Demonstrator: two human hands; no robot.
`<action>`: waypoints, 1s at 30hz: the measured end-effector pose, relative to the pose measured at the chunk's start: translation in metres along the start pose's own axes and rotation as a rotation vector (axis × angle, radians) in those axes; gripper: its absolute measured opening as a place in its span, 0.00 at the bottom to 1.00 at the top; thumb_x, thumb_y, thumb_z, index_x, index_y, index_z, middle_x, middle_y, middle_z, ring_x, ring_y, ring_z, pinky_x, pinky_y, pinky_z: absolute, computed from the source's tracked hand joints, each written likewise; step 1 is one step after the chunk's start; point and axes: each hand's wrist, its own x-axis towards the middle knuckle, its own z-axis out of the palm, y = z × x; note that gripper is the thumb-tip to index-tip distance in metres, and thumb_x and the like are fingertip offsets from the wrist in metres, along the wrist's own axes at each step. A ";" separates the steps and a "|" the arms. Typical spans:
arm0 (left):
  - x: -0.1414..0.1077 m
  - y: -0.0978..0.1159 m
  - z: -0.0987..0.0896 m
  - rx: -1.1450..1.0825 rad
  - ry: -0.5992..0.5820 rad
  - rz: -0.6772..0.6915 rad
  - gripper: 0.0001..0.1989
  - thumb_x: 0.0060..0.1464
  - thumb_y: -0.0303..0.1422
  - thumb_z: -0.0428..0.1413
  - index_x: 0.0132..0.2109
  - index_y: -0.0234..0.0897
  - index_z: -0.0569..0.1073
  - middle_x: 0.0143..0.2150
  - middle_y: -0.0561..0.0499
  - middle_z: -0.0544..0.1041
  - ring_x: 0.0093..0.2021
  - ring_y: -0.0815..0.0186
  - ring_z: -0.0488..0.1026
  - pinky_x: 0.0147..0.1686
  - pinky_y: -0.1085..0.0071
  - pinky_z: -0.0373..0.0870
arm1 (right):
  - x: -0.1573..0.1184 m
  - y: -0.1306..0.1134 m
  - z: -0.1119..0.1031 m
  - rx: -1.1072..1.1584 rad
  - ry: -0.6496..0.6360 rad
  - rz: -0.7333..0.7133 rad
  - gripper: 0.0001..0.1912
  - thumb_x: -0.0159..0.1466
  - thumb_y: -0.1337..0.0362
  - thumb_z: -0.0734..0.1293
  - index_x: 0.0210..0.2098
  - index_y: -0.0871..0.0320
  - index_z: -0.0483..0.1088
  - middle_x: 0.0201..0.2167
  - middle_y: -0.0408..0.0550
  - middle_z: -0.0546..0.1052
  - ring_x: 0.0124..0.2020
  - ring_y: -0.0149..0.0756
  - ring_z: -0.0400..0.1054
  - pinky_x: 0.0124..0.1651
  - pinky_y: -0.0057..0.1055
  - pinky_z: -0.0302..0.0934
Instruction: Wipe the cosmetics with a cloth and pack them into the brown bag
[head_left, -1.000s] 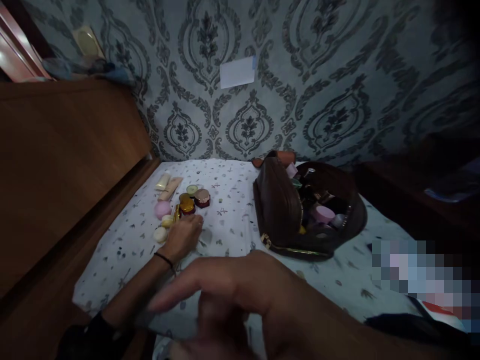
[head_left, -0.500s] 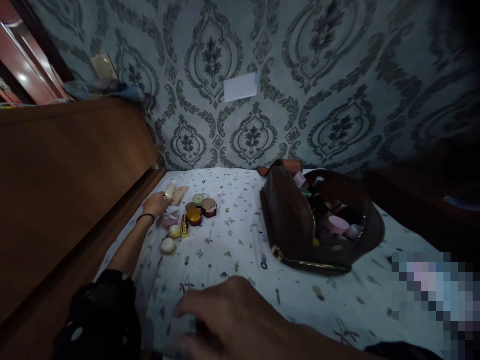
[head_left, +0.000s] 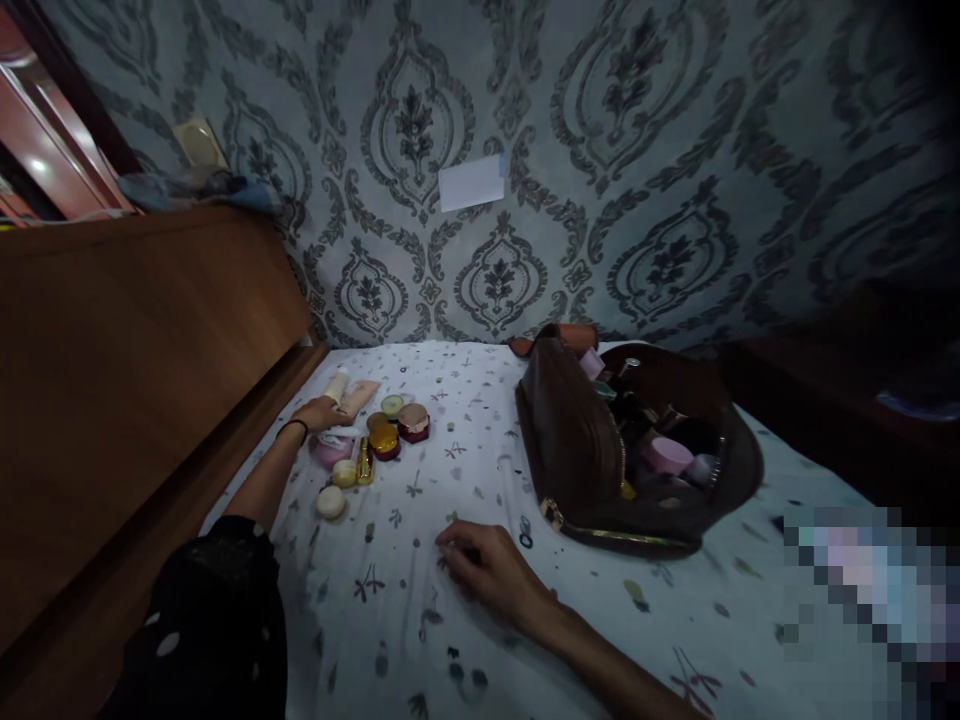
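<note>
My left hand [head_left: 321,412] lies over the left end of a group of small cosmetics, fingers stretched out and touching or just above them. Beside its fingers are a cream-coloured tube [head_left: 337,384] and a flat peach packet [head_left: 361,397]. Below it sits a pinkish container [head_left: 335,452]. Close by are a small yellow jar [head_left: 345,473], a gold bottle [head_left: 365,462], an amber jar [head_left: 384,441], a dark red jar with a pale lid [head_left: 413,422] and a round cream lid or jar [head_left: 331,503]. My right hand [head_left: 491,570] hovers or rests over the sheet, loosely bent, fingers apart, holding nothing.
A brown zip bag [head_left: 570,440] stands unzipped on the right, with a pink jar [head_left: 669,456] and other cosmetics inside. The patterned sheet [head_left: 450,480] meets a wallpapered wall. A wooden panel [head_left: 150,350] bounds the left. A blurred patch covers something at lower right.
My right hand has moved forward and right over the sheet from the near edge. My left hand stays by the cosmetics, its fingers now reaching further right. The view has shifted slightly.
</note>
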 end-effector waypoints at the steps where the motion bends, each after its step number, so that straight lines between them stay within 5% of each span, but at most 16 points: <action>1: 0.000 -0.002 0.000 -0.014 0.005 0.013 0.25 0.46 0.50 0.59 0.45 0.36 0.78 0.44 0.46 0.81 0.43 0.59 0.77 0.33 0.74 0.67 | 0.000 0.004 0.001 0.039 -0.003 0.002 0.11 0.63 0.64 0.60 0.38 0.61 0.73 0.20 0.40 0.70 0.18 0.28 0.63 0.25 0.25 0.57; 5: 0.006 -0.011 -0.005 -0.046 0.094 -0.010 0.24 0.53 0.52 0.53 0.41 0.35 0.80 0.39 0.47 0.82 0.42 0.60 0.77 0.35 0.74 0.68 | 0.001 0.014 0.002 0.120 -0.021 -0.022 0.12 0.63 0.59 0.61 0.37 0.60 0.72 0.20 0.40 0.69 0.18 0.28 0.62 0.24 0.25 0.56; 11: 0.027 -0.014 -0.015 -0.030 0.283 -0.207 0.29 0.55 0.52 0.53 0.52 0.34 0.76 0.56 0.34 0.75 0.55 0.47 0.73 0.45 0.60 0.70 | 0.002 0.016 0.003 0.167 -0.009 -0.006 0.12 0.62 0.58 0.63 0.37 0.60 0.72 0.21 0.41 0.69 0.18 0.28 0.62 0.23 0.25 0.56; 20: 0.043 0.003 0.001 -0.024 0.238 -0.273 0.37 0.41 0.56 0.62 0.50 0.29 0.77 0.53 0.29 0.77 0.55 0.41 0.73 0.46 0.57 0.72 | 0.001 0.013 -0.001 0.223 -0.034 0.032 0.13 0.61 0.57 0.65 0.39 0.59 0.73 0.22 0.41 0.70 0.19 0.28 0.63 0.24 0.25 0.58; 25: 0.035 0.000 -0.010 -0.071 0.223 -0.277 0.35 0.44 0.50 0.62 0.50 0.25 0.76 0.53 0.29 0.77 0.54 0.43 0.74 0.44 0.62 0.72 | 0.002 0.014 -0.001 0.269 -0.036 0.049 0.16 0.59 0.53 0.67 0.38 0.59 0.72 0.21 0.41 0.70 0.19 0.29 0.63 0.23 0.25 0.58; 30: 0.001 0.001 -0.026 -0.138 0.263 -0.212 0.30 0.52 0.48 0.55 0.49 0.23 0.75 0.48 0.33 0.78 0.48 0.50 0.77 0.37 0.68 0.70 | 0.004 0.018 -0.002 0.312 -0.018 0.019 0.19 0.59 0.50 0.68 0.39 0.59 0.73 0.22 0.41 0.71 0.19 0.28 0.63 0.22 0.24 0.57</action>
